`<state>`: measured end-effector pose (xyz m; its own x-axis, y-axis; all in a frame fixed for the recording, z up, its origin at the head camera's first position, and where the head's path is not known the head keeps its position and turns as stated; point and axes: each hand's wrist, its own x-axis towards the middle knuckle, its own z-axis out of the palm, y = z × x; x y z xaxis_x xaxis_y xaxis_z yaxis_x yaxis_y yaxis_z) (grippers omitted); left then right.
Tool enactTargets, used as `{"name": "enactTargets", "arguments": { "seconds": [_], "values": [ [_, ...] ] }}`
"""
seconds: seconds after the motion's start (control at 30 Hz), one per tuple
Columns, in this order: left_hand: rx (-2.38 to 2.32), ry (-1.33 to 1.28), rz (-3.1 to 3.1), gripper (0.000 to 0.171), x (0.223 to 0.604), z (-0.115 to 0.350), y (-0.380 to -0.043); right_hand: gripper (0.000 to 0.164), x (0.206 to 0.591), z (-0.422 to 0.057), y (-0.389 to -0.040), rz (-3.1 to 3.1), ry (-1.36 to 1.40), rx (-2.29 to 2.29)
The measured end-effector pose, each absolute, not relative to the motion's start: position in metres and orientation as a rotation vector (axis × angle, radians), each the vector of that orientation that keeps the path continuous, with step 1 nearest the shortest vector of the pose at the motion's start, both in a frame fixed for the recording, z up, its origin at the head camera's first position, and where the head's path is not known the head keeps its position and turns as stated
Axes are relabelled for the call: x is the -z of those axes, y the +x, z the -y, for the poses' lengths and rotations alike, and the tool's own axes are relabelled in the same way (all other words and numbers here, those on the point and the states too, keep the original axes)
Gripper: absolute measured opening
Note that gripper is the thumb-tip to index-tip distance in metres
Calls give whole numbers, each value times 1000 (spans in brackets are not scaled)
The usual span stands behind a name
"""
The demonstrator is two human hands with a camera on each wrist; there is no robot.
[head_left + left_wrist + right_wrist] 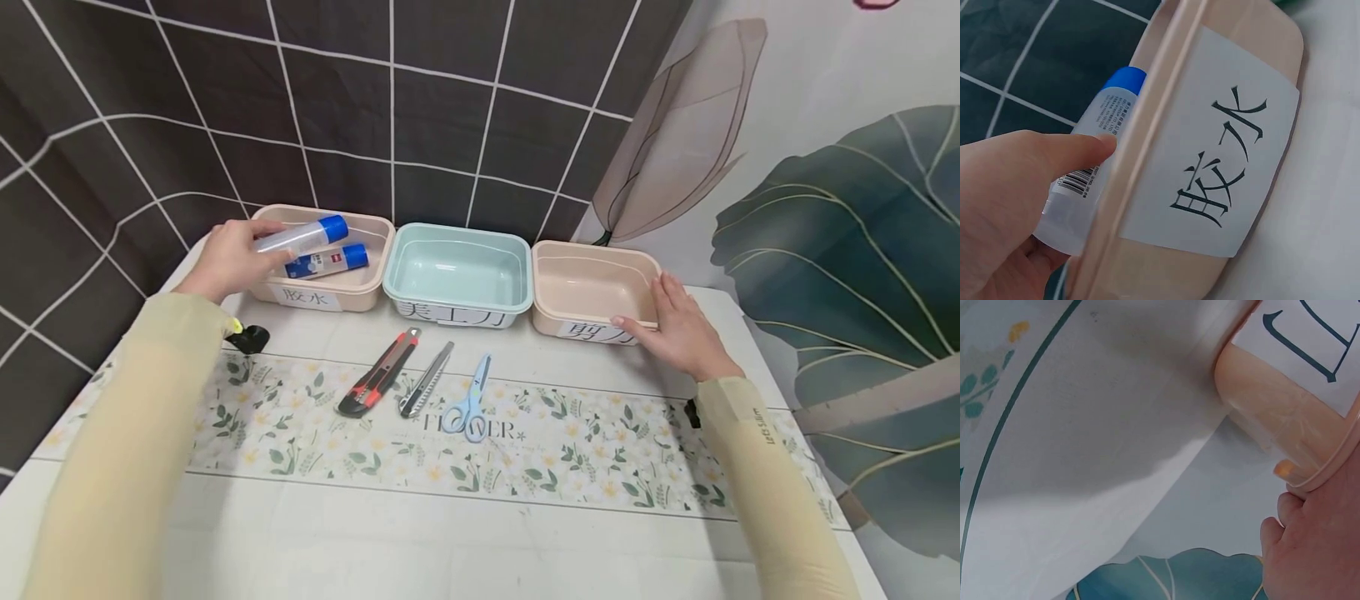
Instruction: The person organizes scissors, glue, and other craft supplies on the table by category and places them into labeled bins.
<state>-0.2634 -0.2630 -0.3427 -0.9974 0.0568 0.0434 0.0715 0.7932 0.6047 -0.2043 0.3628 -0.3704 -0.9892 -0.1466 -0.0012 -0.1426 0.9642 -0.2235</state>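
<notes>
My left hand (pixel 238 257) pinches a clear glue bottle with a blue cap (pixel 300 237) between thumb and fingers, over the left pink bin (pixel 341 300). A second blue-capped glue bottle (pixel 327 262) lies inside that bin, just below. In the left wrist view the held bottle (pixel 1088 162) shows a barcode and sits behind the rim. My right hand (pixel 682 329) rests against the right end of the right pink bin (pixel 592 287), thumb at its front corner and fingers extended along its side. That bin's end (pixel 1272 412) also shows beside my hand in the right wrist view.
A light blue bin (pixel 459 271) stands between the pink ones; all bear labels in front. Before them lie a red-and-black utility knife (pixel 380 372), a slimmer grey one (pixel 427 380) and blue scissors (pixel 472 404). A dark tile-patterned curtain (pixel 337 108) hangs behind.
</notes>
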Motion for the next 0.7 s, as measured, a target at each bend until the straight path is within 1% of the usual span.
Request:
{"name": "enactTargets", "arguments": {
  "seconds": [0.27,0.43,0.7],
  "values": [
    [1012,-61,2999,56,354,265,-274,106,369,-362,-204,-3102,-244,335],
    [939,-102,2996,53,355,264,-276,106,369,-361,-204,-3112,-251,352],
    [906,-138,2945,64,344,259,-274,106,369,-362,-203,-3113,-253,350]
  ]
}}
